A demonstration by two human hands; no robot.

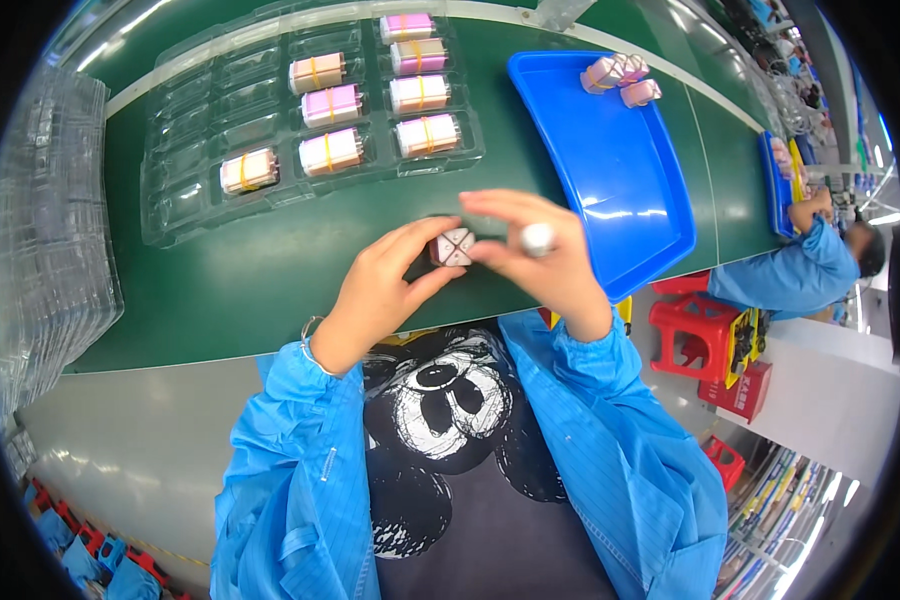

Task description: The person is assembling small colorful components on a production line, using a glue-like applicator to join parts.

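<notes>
Over the near part of the green table, my left hand point(375, 290) is closed around a small bundle point(453, 248). The bundle's pale end faces up, with dark lines crossing it like an X. Just to its right is my right hand point(545, 250), thumb and forefinger spread apart at the bundle's side. A silvery, round-ended thing point(537, 238) sits in the curled fingers of that hand; its kind cannot be made out. Beyond my hands lies a clear plastic tray point(195, 150). Several banded bundles point(330, 150), white, pink and tan with yellow bands, rest in its pockets.
A blue tray point(620, 200) stands right of my hands, with a few pinkish bundles point(615, 75) at its far end. Stacked clear trays point(45, 220) rise at the left. Further right, a person in blue point(790, 270) sits near red stools point(690, 335).
</notes>
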